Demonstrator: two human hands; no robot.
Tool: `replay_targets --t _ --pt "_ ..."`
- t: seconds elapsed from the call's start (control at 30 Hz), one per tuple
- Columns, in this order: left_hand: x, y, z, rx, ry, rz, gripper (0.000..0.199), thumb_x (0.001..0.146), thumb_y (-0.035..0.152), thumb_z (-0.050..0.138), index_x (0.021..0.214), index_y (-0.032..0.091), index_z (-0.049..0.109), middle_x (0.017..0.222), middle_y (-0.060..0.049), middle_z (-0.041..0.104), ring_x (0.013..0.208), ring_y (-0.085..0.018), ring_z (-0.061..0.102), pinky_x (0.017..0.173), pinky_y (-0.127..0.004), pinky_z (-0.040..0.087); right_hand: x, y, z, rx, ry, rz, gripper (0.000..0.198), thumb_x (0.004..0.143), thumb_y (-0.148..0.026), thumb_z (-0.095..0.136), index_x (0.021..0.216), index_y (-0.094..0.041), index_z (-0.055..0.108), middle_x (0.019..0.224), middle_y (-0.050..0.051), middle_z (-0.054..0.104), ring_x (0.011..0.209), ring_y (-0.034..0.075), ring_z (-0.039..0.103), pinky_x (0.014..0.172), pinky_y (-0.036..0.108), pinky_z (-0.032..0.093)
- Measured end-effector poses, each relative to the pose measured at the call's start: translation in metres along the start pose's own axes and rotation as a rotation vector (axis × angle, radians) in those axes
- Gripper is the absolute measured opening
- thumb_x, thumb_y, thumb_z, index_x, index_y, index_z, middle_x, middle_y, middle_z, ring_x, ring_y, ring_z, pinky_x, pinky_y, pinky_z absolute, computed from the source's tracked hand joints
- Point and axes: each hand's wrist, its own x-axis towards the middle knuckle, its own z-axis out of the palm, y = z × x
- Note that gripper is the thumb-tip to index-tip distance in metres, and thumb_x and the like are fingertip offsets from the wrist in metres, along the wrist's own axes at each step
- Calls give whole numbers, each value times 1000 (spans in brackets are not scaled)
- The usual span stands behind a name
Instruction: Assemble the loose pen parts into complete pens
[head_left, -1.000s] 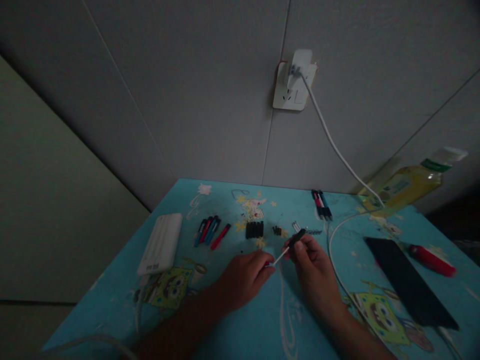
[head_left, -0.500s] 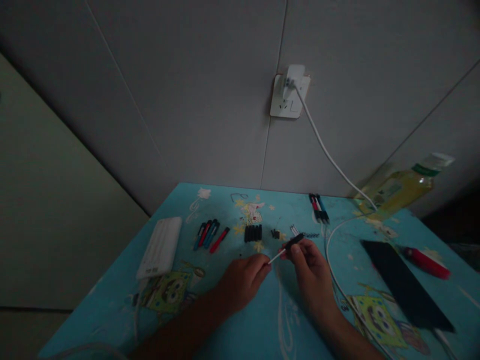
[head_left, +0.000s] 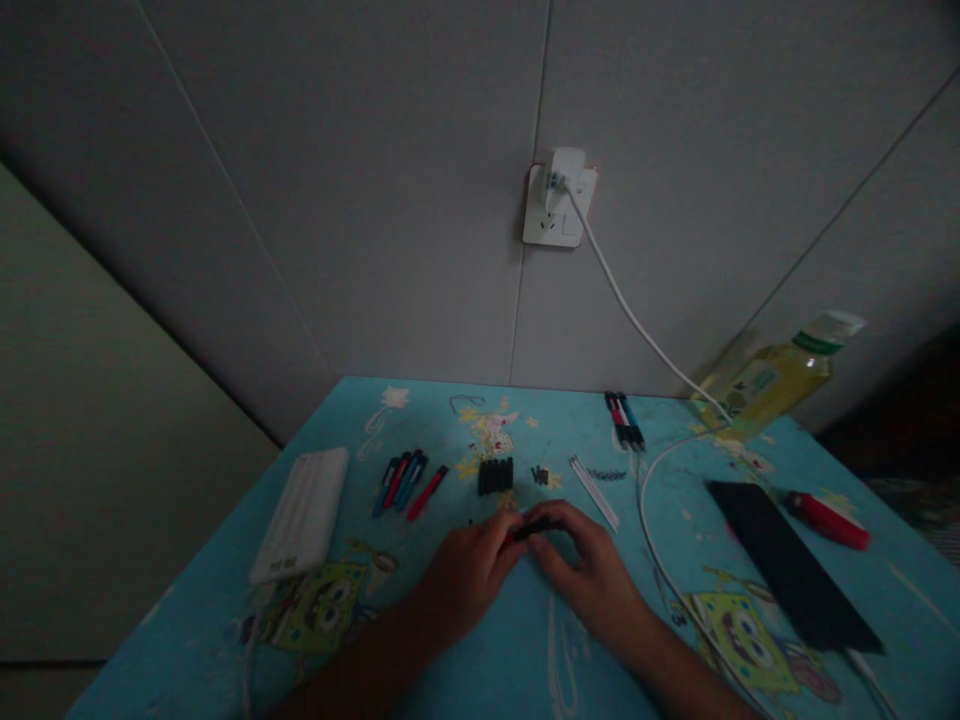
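My left hand (head_left: 476,565) is closed around the red end of a pen (head_left: 534,527), which lies mostly hidden between the fingers. At the pen's black end, the fingertips of my right hand (head_left: 581,560) are closed, so both hands meet on it. Just beyond them stands a row of black pen grips (head_left: 496,476), with small dark parts (head_left: 540,475) to its right. White pen refills (head_left: 595,492) lie side by side near my right hand, by a few small springs (head_left: 607,475). Several blue and red pen barrels (head_left: 401,483) rest left of the grips, and one red barrel (head_left: 427,493) sits apart.
Pens (head_left: 625,421) lie at the table's back edge. A white power bank (head_left: 301,515) is at left. To the right are a white cable (head_left: 646,480), a dark flat panel (head_left: 795,565), a red-handled object (head_left: 829,520) and a yellow liquid bottle (head_left: 780,380).
The white refill seen between my hands no longer shows. My right hand has moved left and lower, close against my left, and the red part now shows beside the black one.
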Motion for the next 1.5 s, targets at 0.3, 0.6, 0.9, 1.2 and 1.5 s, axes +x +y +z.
replay_targets --t 0.3,0.6,0.9,1.2,1.5 --pt "3 -3 -10 255 -64 56 16 97 32 46 101 22 59 88 -4 69 78 -21 67 67 -28 46 6 1 -17 -180 -62 16 14 88 -26 63 102 -25 65 100 3 68 96 20 63 87 35 49" --pt "0 -2 -9 253 -52 107 24 94 37 52 114 25 56 93 -4 71 81 -22 68 70 -30 47 4 9 -18 -379 -112 -41 31 97 -34 49 73 -21 64 69 1 62 70 18 60 67 31 47" --pt "3 -1 -12 208 -45 61 21 98 29 40 101 22 60 83 -5 68 75 -20 66 68 -29 44 3 4 -19 -327 -142 -144 16 90 -35 62 103 -25 65 97 4 68 94 21 62 85 36 48" --pt "2 7 -11 283 -107 111 22 99 31 40 104 23 60 87 -5 68 80 -21 66 68 -30 45 15 26 -45 -621 112 -110 21 97 -30 48 101 -21 66 101 9 66 97 25 59 91 42 46" --pt "0 -3 -6 206 -30 69 24 96 35 48 117 23 51 99 -4 70 86 -22 68 73 -32 50 29 77 -69 -1109 289 -31 21 91 -28 57 105 -19 69 123 14 57 114 33 50 96 51 41"
